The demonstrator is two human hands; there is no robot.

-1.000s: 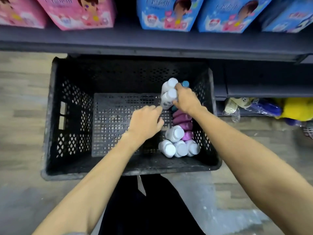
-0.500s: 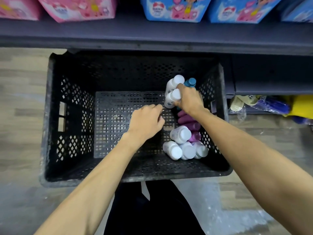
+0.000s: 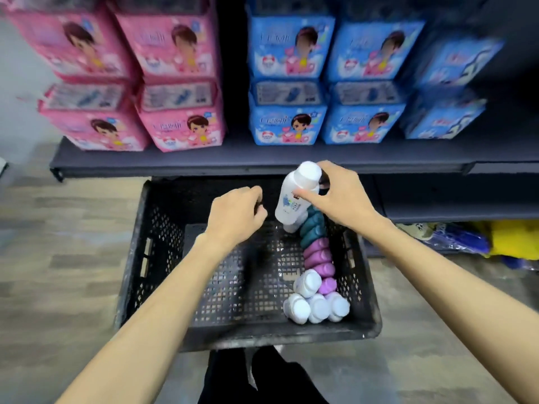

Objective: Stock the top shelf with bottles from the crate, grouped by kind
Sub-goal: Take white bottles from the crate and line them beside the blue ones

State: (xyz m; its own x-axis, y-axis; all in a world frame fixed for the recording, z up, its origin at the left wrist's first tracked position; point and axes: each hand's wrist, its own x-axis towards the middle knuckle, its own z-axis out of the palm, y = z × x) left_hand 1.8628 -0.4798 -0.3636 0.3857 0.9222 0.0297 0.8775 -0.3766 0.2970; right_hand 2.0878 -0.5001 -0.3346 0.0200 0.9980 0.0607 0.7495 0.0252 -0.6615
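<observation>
Right hand [image 3: 338, 196] grasps a white bottle [image 3: 294, 199] by thumb and fingers, lifted above the crate [image 3: 137, 258] toward its 1 o'clock corner. Left hand [image 3: 233, 214] hangs over the crate's 11 o'clock area, fingers curled, nothing seen in them. Along the 3 o'clock wall lie teal bottles [image 3: 312, 228], then purple bottles [image 3: 319, 258]; white-capped bottles [image 3: 309, 304] cluster at 5 o'clock. Beyond the crate at 12 o'clock, a dark shelf [image 3: 204, 161] carries pink packs [image 3: 175, 83] and blue packs [image 3: 291, 83].

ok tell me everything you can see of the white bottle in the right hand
The white bottle looks like smooth plastic, with a broad rounded white cap and blue print on its body. It is held above the black crate, cap up, leaning slightly right. The right hand grips it just below the cap.
</observation>
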